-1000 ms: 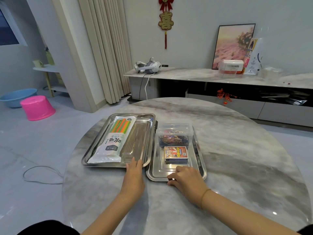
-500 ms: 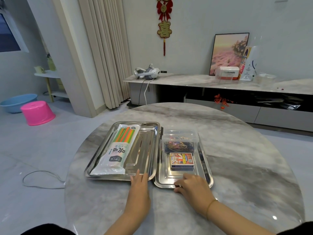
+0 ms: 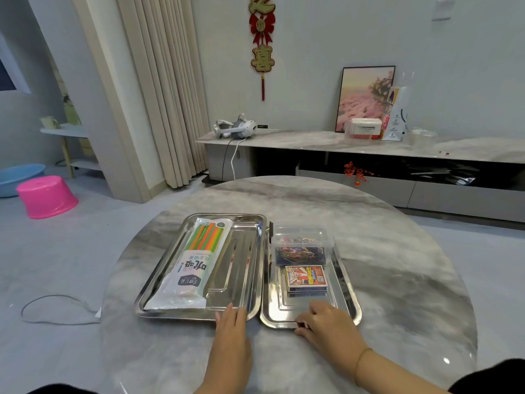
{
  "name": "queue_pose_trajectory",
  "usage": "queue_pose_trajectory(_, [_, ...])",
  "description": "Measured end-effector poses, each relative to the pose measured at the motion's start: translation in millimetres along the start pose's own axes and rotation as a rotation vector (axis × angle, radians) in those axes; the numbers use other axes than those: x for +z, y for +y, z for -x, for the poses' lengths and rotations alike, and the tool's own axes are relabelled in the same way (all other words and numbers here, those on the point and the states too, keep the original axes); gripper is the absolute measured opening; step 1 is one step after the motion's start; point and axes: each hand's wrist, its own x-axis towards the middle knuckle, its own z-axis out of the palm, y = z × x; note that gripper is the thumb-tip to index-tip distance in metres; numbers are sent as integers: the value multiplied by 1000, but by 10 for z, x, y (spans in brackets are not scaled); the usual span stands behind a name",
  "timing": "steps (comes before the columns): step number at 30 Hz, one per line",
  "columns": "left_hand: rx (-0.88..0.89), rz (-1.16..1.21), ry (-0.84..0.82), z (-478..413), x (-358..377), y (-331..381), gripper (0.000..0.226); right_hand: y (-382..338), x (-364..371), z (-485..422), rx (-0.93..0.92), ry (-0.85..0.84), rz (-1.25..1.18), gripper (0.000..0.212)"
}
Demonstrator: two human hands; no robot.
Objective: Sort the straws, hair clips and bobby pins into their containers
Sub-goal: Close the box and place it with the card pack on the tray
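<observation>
Two steel trays lie side by side on the round marble table. The left tray (image 3: pixel 159 268) holds a sealed bag of coloured straws (image 3: pixel 196 260). In the right tray (image 3: pixel 348 282) stand a clear plastic box (image 3: pixel 302 243) of dark hair pieces and, nearer me, a small colourful printed box (image 3: pixel 305 277). My left hand (image 3: pixel 231 334) lies flat, its straight fingertips touching the left tray's near rim. My right hand (image 3: pixel 326 325) has curled fingers over the right tray's near rim and its thumb at the edge, pinching it.
The marble table (image 3: pixel 397 265) spreads to the right of and beyond the trays. Behind it a low cabinet (image 3: pixel 369 146) carries a headset, a picture and boxes. A pink stool (image 3: pixel 47 196), a blue basin and a loose cable lie on the floor at left.
The head view has tilted up, so the trays sit lower in frame. Both hands stay at the trays' near rims; the trays look slightly nearer to me.
</observation>
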Motion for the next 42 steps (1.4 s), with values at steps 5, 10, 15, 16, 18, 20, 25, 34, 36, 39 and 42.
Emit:
queue_pose_trajectory(5, [79,-97,86,92,79,-2,75,-55,-42,161,-50,58,87,27])
queue_pose_trajectory(10, [97,-137,48,232,74,28,71,-99,-75,284,-64,120,139,24])
queue_pose_trajectory(15, [115,-126,49,361,132,30,78,-156,-70,394,-118,131,169,22])
queue_pose_trajectory(16, [119,-117,57,373,146,36,84,-168,-80,416,-128,128,176,21])
queue_pose_trajectory(18, [122,-102,68,397,151,57,96,-177,-93,462,-132,134,184,22])
queue_pose_trajectory(20, [140,-95,57,447,145,58,100,-183,-100,507,-126,167,184,28])
queue_pose_trajectory(25, [173,-107,129,530,153,48,95,-225,-188,579,-120,207,179,33])
queue_pose_trajectory(34, [297,11,176,505,-12,87,18,-208,-282,608,-155,112,66,40])
queue_pose_trajectory(36, [288,38,83,477,-96,69,23,-211,-289,577,-203,70,26,32])
queue_pose_trajectory(39, [298,26,30,453,-190,61,43,-223,-331,551,-273,4,-2,35])
queue_pose_trajectory(42, [257,-41,-40,461,-195,37,42,-228,-326,559,-246,-66,-51,58])
